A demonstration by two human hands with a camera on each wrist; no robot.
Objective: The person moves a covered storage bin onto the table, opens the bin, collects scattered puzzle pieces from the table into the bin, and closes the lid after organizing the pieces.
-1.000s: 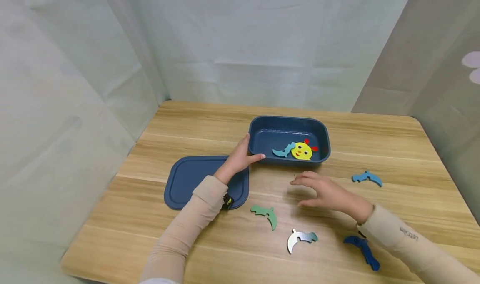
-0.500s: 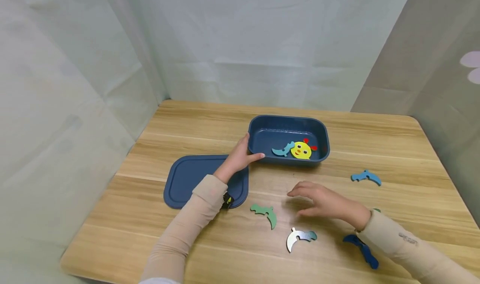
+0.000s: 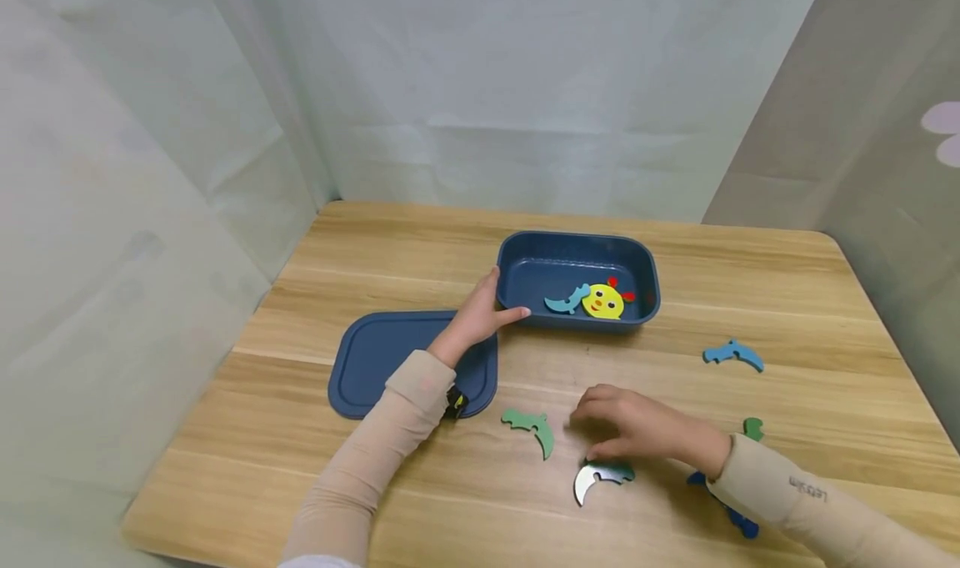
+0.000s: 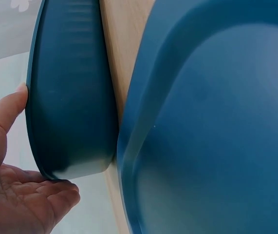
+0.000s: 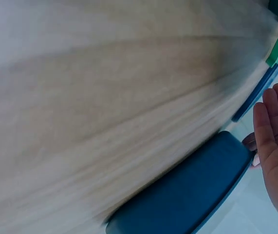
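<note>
Bracing the dark blue box (image 3: 577, 280) with my left hand (image 3: 476, 318), I have my thumb along its near wall and my fingers curled round its left end, gripping it. Inside the box lie a teal curved piece (image 3: 567, 300) and a yellow round face piece (image 3: 603, 302), touching each other near the front wall. The box's lid (image 3: 378, 359) lies flat on the table (image 3: 375, 251) just left of it, under my left wrist. My right hand (image 3: 637, 429) hovers palm down with fingers loosely bent, holding nothing, its fingertips just above the silver-and-teal curved piece (image 3: 597, 476). A green piece (image 3: 532, 429) lies close to its left.
</note>
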